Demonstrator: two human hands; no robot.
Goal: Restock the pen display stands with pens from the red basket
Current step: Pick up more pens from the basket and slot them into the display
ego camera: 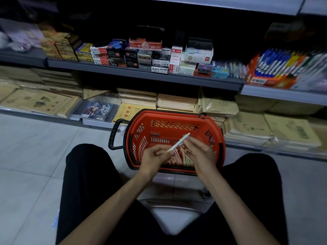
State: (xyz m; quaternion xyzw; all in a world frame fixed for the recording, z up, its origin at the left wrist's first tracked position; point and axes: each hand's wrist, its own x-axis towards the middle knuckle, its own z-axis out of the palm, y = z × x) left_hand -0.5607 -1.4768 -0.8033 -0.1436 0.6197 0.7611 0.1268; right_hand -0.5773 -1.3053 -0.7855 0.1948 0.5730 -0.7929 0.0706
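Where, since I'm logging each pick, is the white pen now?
Head view, centre: the white pen is held between the left hand and right hand, above the red basket.

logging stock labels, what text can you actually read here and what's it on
"2B": red and white box on top of the middle-shelf stack.
"数学": yellow exercise book behind the red basket; third character unclear.
"M&G": orange pen display box, rest blurred.
No readable print on the white pen over the basket.
Too small or blurred: the other boxes and the notebook covers.
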